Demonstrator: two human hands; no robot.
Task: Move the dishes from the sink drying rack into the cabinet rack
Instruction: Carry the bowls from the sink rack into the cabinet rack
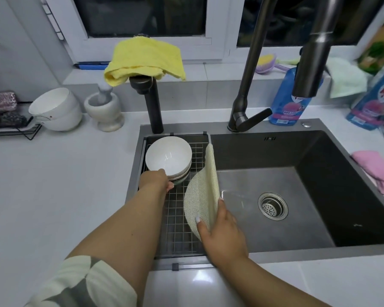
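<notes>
White bowls point(168, 159) under left grip point(156, 181) (stacked)

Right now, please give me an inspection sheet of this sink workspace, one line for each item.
Surface: white countertop around dark sink.
Job's things: stacked white bowls in wire drying rack.
Clutter: yellow cloth draped over a short dark spout; stone mortar; blue bottle; pink cloth.
Hands: left hand grips the bowls; right hand holds pale mesh mat.
Cables: nothing seen.
Surroundings: dark window.
</notes>
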